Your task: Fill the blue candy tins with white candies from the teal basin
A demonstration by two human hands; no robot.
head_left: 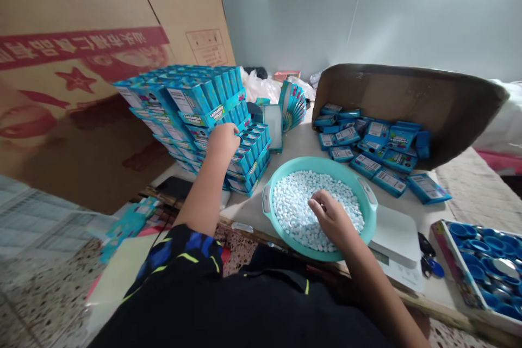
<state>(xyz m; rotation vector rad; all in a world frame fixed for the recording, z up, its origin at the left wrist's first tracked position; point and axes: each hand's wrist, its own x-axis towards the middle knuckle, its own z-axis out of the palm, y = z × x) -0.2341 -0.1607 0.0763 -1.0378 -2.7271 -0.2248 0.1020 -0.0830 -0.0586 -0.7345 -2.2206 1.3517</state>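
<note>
My left hand (222,142) is at the front of a tall stack of small blue candy boxes (191,99), its fingers curled in against the boxes. What those fingers grip, if anything, is hidden behind the hand. Over a turquoise basin (267,207) full of small white candies (297,196), my right hand (331,216) hovers just above or touches the candies. Thumb and fingers are drawn together there, and I cannot see what is between them. A lower tier of blue boxes in trays (250,155) stands between the left hand and the basin.
A tipped cardboard carton (408,84) spills blue boxes (377,141) at the back right. Right of the basin are a white scale (395,239) and a tray of blue round lids (485,261). A large carton (101,5) rises at left. Fanned blue packaging (293,103) stands behind.
</note>
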